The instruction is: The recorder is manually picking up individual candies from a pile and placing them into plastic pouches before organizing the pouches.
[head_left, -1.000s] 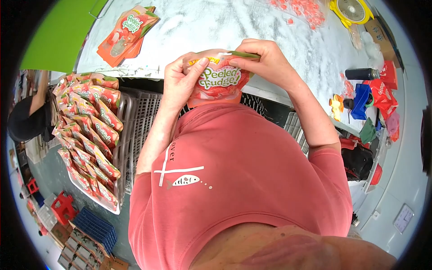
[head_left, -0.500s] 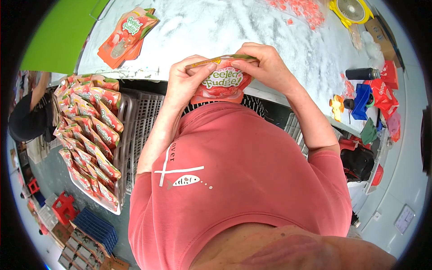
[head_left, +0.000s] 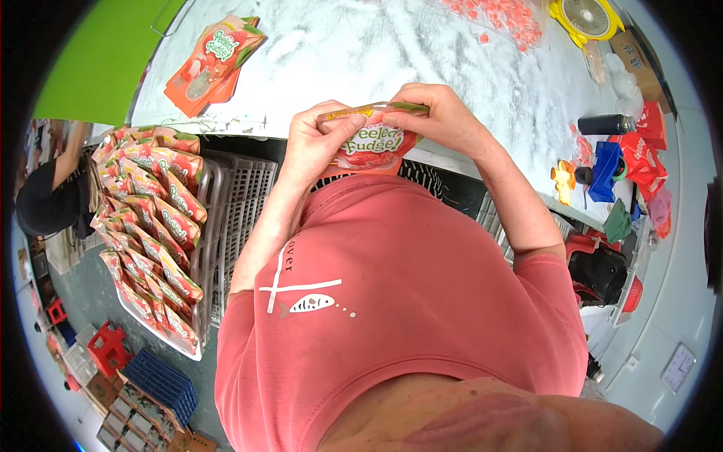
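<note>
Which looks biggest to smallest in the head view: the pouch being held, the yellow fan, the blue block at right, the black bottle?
1. Pouch, pinched at its top by left hand and right hand; nearest the camera, so unsure.
2. Yellow fan.
3. Blue block and black bottle look alike.

we see a glossy plastic-film pouch (head_left: 370, 147) pinched along its top edge between our left hand (head_left: 320, 143) and right hand (head_left: 437, 117); its printed skin catches the light. the table (head_left: 376, 53) looks like smooth pale stone or laminate with grey marbling, faintly shiny. the flat pouches (head_left: 215, 56) lying on it have the same slick film. the rows of filled pouches (head_left: 147, 218) gleam too. the crate (head_left: 241, 203) beside them is matt grey plastic lattice. our shirt (head_left: 407, 301) is soft matt cotton cloth.
</note>
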Motion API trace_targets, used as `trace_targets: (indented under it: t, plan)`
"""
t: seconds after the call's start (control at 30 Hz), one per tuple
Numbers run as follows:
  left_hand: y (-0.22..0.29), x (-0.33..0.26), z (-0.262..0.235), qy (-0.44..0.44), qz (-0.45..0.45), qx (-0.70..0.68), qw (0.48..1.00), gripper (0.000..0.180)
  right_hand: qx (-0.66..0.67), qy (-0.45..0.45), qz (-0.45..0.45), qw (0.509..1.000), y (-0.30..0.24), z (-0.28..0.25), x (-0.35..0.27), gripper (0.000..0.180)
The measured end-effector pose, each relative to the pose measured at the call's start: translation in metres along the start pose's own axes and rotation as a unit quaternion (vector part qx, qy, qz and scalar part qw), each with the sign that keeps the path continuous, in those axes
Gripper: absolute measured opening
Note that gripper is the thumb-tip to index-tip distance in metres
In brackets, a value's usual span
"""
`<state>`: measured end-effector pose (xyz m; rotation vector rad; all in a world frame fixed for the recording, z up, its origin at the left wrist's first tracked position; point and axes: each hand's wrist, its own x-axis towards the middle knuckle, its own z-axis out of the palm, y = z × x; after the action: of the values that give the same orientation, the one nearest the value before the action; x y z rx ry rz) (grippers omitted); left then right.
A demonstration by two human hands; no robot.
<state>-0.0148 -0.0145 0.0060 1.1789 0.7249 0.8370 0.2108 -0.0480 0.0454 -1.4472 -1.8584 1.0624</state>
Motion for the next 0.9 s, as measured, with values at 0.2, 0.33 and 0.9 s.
trace_targets:
  t: [0.2,0.33,0.9]
  plan:
    - [0.002,0.001,0.002,-0.008,0.001,0.010,1.000,0.006,-0.032,0.022,-0.051,0.998,-0.002,0.001,0.000,0.013]
    - [-0.002,0.002,0.003,0.003,0.026,0.010,1.000,0.009,-0.045,0.031,-0.074,0.996,-0.001,0.002,-0.002,0.013]
    - [-0.012,0.002,0.003,-0.006,0.021,0.077,0.997,0.007,-0.019,0.028,-0.050,0.998,0.011,0.014,-0.003,0.017]
